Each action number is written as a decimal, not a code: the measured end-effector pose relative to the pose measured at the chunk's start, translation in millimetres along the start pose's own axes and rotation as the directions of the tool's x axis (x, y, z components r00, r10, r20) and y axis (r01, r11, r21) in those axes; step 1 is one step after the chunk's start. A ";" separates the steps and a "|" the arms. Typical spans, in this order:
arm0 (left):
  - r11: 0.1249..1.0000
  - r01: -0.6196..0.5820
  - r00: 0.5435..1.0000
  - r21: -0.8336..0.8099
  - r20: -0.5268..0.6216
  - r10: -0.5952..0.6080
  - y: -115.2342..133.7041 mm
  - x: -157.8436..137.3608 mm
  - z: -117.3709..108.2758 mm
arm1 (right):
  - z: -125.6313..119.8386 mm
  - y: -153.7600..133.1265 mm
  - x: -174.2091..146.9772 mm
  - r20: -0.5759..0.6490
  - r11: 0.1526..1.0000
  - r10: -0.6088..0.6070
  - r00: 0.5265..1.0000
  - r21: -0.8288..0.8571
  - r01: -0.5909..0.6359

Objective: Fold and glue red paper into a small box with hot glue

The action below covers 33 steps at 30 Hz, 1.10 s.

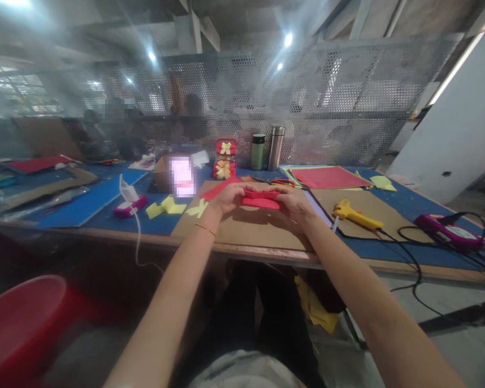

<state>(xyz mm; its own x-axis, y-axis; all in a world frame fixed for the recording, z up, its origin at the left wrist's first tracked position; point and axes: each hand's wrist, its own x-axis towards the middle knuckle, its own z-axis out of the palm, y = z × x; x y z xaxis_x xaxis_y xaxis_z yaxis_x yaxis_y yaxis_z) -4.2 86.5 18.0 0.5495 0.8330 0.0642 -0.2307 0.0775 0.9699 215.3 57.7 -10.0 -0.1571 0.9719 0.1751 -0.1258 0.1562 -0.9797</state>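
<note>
A folded red felt piece (261,202) is held level above the brown cardboard sheet (242,231). My left hand (231,198) pinches its left end. At its right end, my right hand (290,200) is closed on the same piece, fingers along the top edge. The felt looks layered, with a gap between upper and lower parts. Flat red felt (218,188) lies just beyond my left hand, and a yellow bow-shaped piece (198,208) rests beside it. Scissors with red and yellow handles (282,182) lie behind my right hand.
A yellow glue gun (358,214) lies on cardboard at right, its cord running to a purple power strip (450,231). Red boxes with yellow bows (225,161), a green bottle (257,152) and a steel flask (276,149) stand behind. A lit screen (182,175) is at left.
</note>
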 end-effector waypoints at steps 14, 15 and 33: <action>0.989 -0.057 0.996 0.133 -0.055 0.065 -10.5 1.2 3.7 | 8.3 -2.8 -5.6 -0.048 1.000 0.004 0.999 -0.002 -0.004; 0.989 -0.063 0.996 0.135 -0.060 0.072 -12.3 1.5 3.1 | 9.0 -4.2 -6.8 -0.052 1.000 0.000 0.999 -0.016 -0.001; 0.894 -0.197 0.961 0.402 -0.102 0.257 -11.0 -1.0 9.6 | -3.3 -8.2 -3.1 -0.080 0.995 0.097 0.992 0.011 -0.096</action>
<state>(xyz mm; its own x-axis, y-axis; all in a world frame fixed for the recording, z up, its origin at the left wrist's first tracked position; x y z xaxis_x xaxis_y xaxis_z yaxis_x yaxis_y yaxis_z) 5.5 79.6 9.6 0.3869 0.8763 0.2871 0.0084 -0.3146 0.9492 220.0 54.0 -2.9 -0.0897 0.9934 0.0713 -0.1209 0.0602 -0.9908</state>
